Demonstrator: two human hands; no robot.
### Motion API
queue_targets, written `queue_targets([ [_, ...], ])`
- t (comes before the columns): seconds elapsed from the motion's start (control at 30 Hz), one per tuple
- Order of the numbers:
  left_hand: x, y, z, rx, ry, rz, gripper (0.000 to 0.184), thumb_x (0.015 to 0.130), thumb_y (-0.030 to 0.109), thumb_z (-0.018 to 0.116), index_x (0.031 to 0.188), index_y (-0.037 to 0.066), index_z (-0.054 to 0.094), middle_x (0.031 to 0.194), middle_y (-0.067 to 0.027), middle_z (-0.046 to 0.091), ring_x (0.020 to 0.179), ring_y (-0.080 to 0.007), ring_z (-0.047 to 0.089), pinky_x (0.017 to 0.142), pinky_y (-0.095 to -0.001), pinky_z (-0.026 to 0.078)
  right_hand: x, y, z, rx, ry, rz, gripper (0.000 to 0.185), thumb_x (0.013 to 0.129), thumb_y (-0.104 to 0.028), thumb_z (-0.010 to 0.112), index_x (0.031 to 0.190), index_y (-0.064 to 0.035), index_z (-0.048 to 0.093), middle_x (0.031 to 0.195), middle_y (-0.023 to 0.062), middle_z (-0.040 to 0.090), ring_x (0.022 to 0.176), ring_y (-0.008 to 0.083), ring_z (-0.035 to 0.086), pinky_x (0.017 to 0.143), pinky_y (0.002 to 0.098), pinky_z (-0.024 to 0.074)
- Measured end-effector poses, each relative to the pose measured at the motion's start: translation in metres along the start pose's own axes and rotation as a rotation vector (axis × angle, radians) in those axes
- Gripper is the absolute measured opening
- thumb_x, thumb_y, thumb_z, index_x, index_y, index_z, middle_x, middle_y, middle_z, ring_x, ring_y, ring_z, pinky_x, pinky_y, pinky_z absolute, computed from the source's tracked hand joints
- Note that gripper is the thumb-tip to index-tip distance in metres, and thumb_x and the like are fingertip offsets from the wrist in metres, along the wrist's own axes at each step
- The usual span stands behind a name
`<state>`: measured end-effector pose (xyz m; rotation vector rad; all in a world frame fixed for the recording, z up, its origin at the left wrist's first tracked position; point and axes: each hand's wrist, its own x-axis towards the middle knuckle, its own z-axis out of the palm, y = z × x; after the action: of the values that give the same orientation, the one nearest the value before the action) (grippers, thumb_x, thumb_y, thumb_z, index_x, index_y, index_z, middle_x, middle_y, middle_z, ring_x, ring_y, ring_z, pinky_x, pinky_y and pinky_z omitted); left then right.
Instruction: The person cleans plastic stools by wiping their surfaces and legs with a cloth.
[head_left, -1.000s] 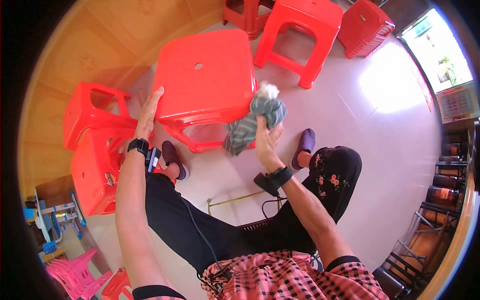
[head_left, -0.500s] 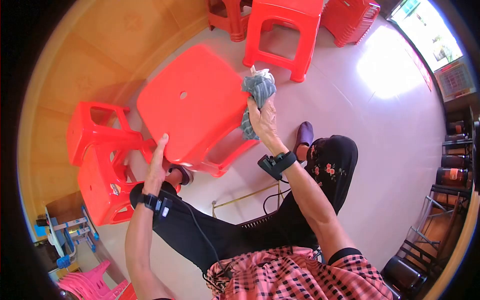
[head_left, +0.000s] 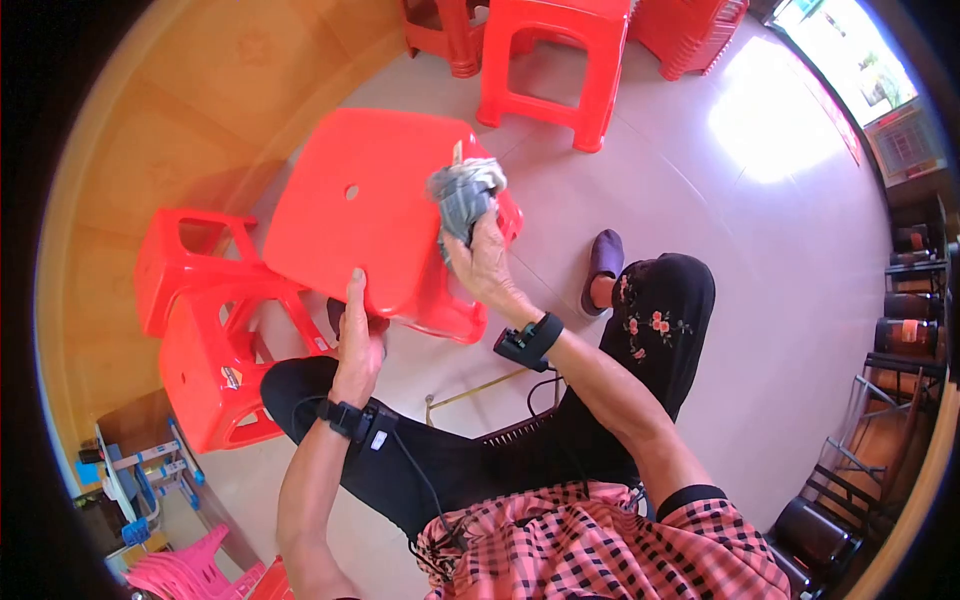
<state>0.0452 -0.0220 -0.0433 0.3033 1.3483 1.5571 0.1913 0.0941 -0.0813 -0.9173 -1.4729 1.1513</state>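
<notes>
A red plastic stool (head_left: pixel 380 190) is tilted in front of me, its square seat with a small centre hole facing up toward me. My left hand (head_left: pixel 358 325) grips the near edge of the seat, thumb on top and the other fingers hidden underneath. In my right hand (head_left: pixel 485 262) is a bunched grey striped cloth (head_left: pixel 465 195), pressed against the right edge of the seat. A pale tag-like strip sticks up from the cloth. The stool's legs are partly hidden below the seat.
Two red stools (head_left: pixel 205 365) lie tipped at the left by the wooden panel (head_left: pixel 210 90). Another red stool (head_left: pixel 545 60) stands ahead, beside a stack of red stools (head_left: pixel 690 35). Pink plastic items (head_left: pixel 185 570) are at lower left. Dark jars (head_left: pixel 910 330) line a rack at right.
The stool has turned and its right side has drawn nearer the left. My right hand with the cloth has moved left along the seat edge; my left hand has shifted right.
</notes>
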Motion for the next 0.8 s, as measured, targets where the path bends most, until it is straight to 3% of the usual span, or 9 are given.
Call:
queue_targets([
  [0.1, 0.017, -0.001, 0.002, 0.059, 0.048, -0.034, 0.056, 0.085, 0.048, 0.063, 0.123, 0.009, 0.052, 0.12, -0.002, 0.057, 0.11, -0.0144, 0.052, 0.086, -0.0297, 0.042, -0.017, -0.008, 0.007, -0.076, -0.046, -0.131, 0.06, 0.078, -0.007, 0.059, 0.127, 0.0085, 0.029, 0.111, 0.0271, 0.052, 0.105, 0.0409, 0.053, 0.092, 0.0414, 0.0412],
  [0.17, 0.018, 0.006, 0.011, 0.135, 0.167, -0.039, 0.054, 0.086, 0.05, 0.061, 0.121, 0.009, 0.054, 0.116, -0.0019, 0.059, 0.103, -0.0135, 0.054, 0.079, -0.0275, 0.041, -0.039, -0.004, 0.017, -0.033, -0.085, -0.064, 0.059, 0.077, -0.007, 0.06, 0.127, 0.0071, 0.032, 0.111, 0.0269, 0.052, 0.106, 0.0417, 0.052, 0.092, 0.0414, 0.0413],
  [0.23, 0.024, 0.007, 0.003, 0.148, 0.119, -0.049, 0.055, 0.085, 0.052, 0.06, 0.119, 0.009, 0.055, 0.113, -0.0019, 0.059, 0.099, -0.0132, 0.054, 0.078, -0.0275, 0.041, -0.063, 0.003, 0.021, 0.007, -0.124, 0.001, 0.059, 0.076, -0.007, 0.061, 0.126, 0.0056, 0.034, 0.112, 0.0268, 0.052, 0.107, 0.0425, 0.052, 0.093, 0.0415, 0.0413],
  [0.3, 0.028, 0.005, 0.003, 0.158, 0.07, -0.058, 0.056, 0.084, 0.054, 0.06, 0.118, 0.01, 0.055, 0.111, -0.0019, 0.059, 0.094, -0.013, 0.054, 0.076, -0.0274, 0.041, -0.085, 0.009, 0.022, 0.011, -0.262, -0.143, 0.059, 0.073, -0.007, 0.064, 0.125, 0.0035, 0.039, 0.113, 0.0267, 0.053, 0.106, 0.0431, 0.052, 0.091, 0.0424, 0.0426],
  [0.4, 0.034, 0.004, 0.004, 0.045, 0.059, 0.065, 0.051, 0.083, 0.055, 0.06, 0.109, 0.011, 0.058, 0.098, -0.0013, 0.061, 0.081, -0.0117, 0.053, 0.072, -0.027, 0.041, -0.114, 0.044, 0.021, -0.115, -0.492, -0.059, 0.053, 0.07, -0.009, 0.066, 0.119, -0.0004, 0.046, 0.109, 0.0263, 0.056, 0.1, 0.0412, 0.056, 0.086, 0.043, 0.0452],
  [0.5, 0.029, 0.01, -0.038, 0.143, -0.003, -0.098, 0.046, 0.085, 0.053, 0.059, 0.099, 0.009, 0.059, 0.086, -0.0025, 0.06, 0.076, -0.0115, 0.053, 0.074, -0.028, 0.043, -0.114, 0.061, 0.012, -0.102, -0.514, 0.125, 0.041, 0.07, -0.01, 0.066, 0.107, -0.0009, 0.053, 0.093, 0.0245, 0.061, 0.088, 0.0395, 0.061, 0.078, 0.0427, 0.0484],
  [0.57, 0.017, 0.013, -0.057, 0.264, 0.165, -0.259, 0.043, 0.089, 0.047, 0.057, 0.093, 0.004, 0.06, 0.078, -0.0026, 0.059, 0.073, -0.011, 0.055, 0.072, -0.0275, 0.045, -0.105, 0.043, 0.003, -0.113, -0.479, 0.154, 0.036, 0.069, -0.01, 0.065, 0.102, -0.0007, 0.054, 0.085, 0.0231, 0.061, 0.082, 0.0386, 0.061, 0.074, 0.042, 0.049],
  [0.63, -0.006, 0.031, -0.05, 0.366, 0.085, -0.211, 0.043, 0.089, 0.045, 0.058, 0.092, 0.003, 0.059, 0.077, -0.0028, 0.058, 0.072, -0.0118, 0.056, 0.071, -0.027, 0.045, -0.095, 0.034, 0.004, -0.071, -0.385, 0.163, 0.031, 0.067, -0.009, 0.065, 0.094, 0.0003, 0.055, 0.071, 0.0205, 0.059, 0.07, 0.0365, 0.062, 0.065, 0.0397, 0.0492],
  [0.8, -0.022, 0.066, 0.001, 0.762, -0.219, 0.059, 0.029, 0.092, 0.027, 0.054, 0.095, -0.001, 0.058, 0.076, -0.0034, 0.059, 0.067, -0.0111, 0.054, 0.066, -0.0245, 0.044, -0.059, -0.025, 0.006, 0.011, -0.215, 0.02, 0.029, 0.069, -0.008, 0.065, 0.093, 0.0014, 0.053, 0.076, 0.0205, 0.059, 0.069, 0.0354, 0.061, 0.063, 0.0378, 0.0474],
])
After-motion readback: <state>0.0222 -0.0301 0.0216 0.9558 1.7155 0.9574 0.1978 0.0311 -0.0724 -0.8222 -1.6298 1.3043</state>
